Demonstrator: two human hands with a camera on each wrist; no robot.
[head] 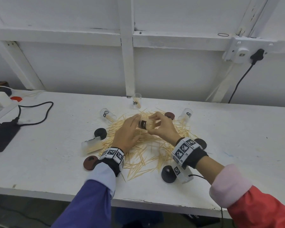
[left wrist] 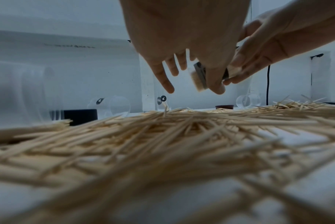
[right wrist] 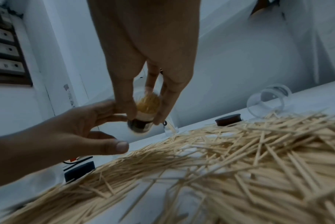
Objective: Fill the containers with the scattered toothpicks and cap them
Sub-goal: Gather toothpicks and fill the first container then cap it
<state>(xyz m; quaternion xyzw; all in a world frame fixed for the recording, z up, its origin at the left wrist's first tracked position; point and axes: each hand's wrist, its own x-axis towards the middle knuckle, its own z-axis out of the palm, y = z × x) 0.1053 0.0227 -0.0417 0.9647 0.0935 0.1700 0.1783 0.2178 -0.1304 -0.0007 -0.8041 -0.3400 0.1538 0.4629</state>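
A clear container point(head: 146, 125) with a black label, packed with toothpicks, is held above the toothpick pile point(head: 146, 150). My right hand point(head: 158, 125) grips the container point(right wrist: 145, 112) round its sides with thumb and fingers. My left hand point(head: 132, 127) reaches in from the left with its fingers nearly straight. Its fingertips point(right wrist: 120, 116) touch the container's side, and its thumb point(right wrist: 121, 147) hangs apart below. The container's mouth shows no cap. Loose caps lie around the pile: a black one point(head: 100, 133) and brown ones point(head: 169, 115) point(head: 90, 162).
One clear container point(head: 136, 102) stands upright at the back. Others lie on their sides point(head: 108, 115) point(head: 185, 115) point(head: 90, 145). A container with a black cap point(head: 169, 174) lies near my right wrist. A power adapter point(head: 3, 135) with its cable sits at the left.
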